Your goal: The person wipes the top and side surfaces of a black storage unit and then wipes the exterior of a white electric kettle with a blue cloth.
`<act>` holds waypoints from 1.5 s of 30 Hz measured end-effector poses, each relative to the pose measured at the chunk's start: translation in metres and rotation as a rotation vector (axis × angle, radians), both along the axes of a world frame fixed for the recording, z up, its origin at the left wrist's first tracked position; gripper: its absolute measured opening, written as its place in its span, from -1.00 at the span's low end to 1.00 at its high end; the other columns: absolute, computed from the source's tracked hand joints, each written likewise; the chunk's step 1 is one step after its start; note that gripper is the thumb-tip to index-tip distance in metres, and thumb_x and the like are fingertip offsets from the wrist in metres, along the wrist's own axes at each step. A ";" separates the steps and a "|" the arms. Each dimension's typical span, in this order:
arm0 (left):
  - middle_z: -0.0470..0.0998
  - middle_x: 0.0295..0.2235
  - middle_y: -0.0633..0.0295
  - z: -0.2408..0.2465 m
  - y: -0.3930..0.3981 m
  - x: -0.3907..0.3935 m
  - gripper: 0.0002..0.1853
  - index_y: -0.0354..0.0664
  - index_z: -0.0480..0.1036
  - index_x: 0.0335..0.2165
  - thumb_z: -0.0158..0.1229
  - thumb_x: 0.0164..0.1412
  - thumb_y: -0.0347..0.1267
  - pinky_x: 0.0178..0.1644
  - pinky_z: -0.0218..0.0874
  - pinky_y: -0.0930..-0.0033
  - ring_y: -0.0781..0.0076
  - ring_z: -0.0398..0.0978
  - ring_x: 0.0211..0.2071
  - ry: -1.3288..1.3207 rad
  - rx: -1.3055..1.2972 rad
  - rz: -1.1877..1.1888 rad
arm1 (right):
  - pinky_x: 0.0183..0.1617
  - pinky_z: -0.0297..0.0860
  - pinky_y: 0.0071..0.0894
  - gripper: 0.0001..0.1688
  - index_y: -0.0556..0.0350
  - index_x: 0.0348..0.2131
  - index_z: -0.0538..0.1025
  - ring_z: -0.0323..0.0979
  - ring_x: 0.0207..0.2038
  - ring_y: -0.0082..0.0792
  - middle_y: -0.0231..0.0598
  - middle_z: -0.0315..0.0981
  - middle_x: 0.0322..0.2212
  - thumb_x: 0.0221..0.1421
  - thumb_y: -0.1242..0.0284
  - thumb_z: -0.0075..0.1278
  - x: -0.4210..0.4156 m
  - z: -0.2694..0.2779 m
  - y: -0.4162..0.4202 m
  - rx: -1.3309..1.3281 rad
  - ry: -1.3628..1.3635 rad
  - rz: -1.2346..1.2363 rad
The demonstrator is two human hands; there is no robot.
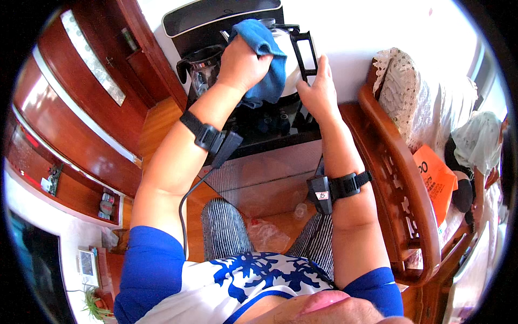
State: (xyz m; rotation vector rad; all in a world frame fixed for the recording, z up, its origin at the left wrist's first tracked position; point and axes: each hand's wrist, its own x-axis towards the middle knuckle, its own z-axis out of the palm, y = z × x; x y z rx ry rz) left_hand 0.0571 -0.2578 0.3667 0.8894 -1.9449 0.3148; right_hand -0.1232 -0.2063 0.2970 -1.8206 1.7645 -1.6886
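My left hand grips a blue cloth and presses it against the side of a shiny, pale kettle. The cloth drapes down the kettle's side and hides much of it, though the spout tip shows at the left. My right hand is at the kettle's black handle, thumb near the handle's lower end; some of its fingers are hidden. The kettle stands on a glossy black appliance top. Left of it is a glass pot with a dark rim and handle.
A black raised panel stands behind the kettle. To the right is a carved wooden bench, with an orange bag and a person beyond its armrest. A clear plastic bag lies on the floor between my legs.
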 end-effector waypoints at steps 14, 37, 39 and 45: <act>0.54 -0.12 0.08 0.013 0.023 -0.012 -0.47 -0.26 0.44 -0.14 0.36 -0.18 -0.40 0.09 0.30 0.17 0.08 0.40 0.02 -0.349 -0.392 -0.031 | 0.23 0.21 -0.06 -0.04 0.37 0.25 -0.01 0.21 0.18 0.23 0.32 0.11 0.16 -0.03 0.40 0.07 0.000 -0.002 0.000 -0.023 0.010 -0.023; 0.42 0.04 0.09 0.007 0.183 0.114 -0.50 -0.28 0.34 0.02 -0.01 0.23 -0.16 0.17 0.18 0.09 0.17 0.43 0.02 1.029 0.328 -0.997 | 0.19 0.23 0.04 -0.22 0.26 0.18 0.17 0.15 0.15 0.29 0.22 0.11 0.15 -0.07 0.52 -0.01 0.001 -0.010 -0.005 -0.291 -0.034 -0.153; 0.38 0.08 0.08 -0.020 0.201 0.111 -0.42 -0.27 0.28 0.07 -0.02 0.22 -0.09 0.20 0.15 0.07 0.16 0.40 0.05 1.040 0.500 -1.043 | 0.16 0.25 0.05 -0.26 0.23 0.16 0.21 0.17 0.12 0.30 0.19 0.13 0.15 -0.06 0.58 -0.04 0.012 0.001 0.025 -0.498 0.088 -0.224; 0.26 0.20 0.06 -0.075 0.238 0.081 -0.19 -0.26 0.12 0.22 -0.06 0.19 0.09 0.30 0.04 -0.01 0.12 0.30 0.17 1.088 0.979 -1.143 | -0.10 0.44 -0.15 -0.61 0.06 -0.19 0.55 0.52 -0.24 -0.04 -0.02 0.54 -0.31 -0.05 0.31 0.16 0.066 -0.051 0.109 -0.258 0.426 0.878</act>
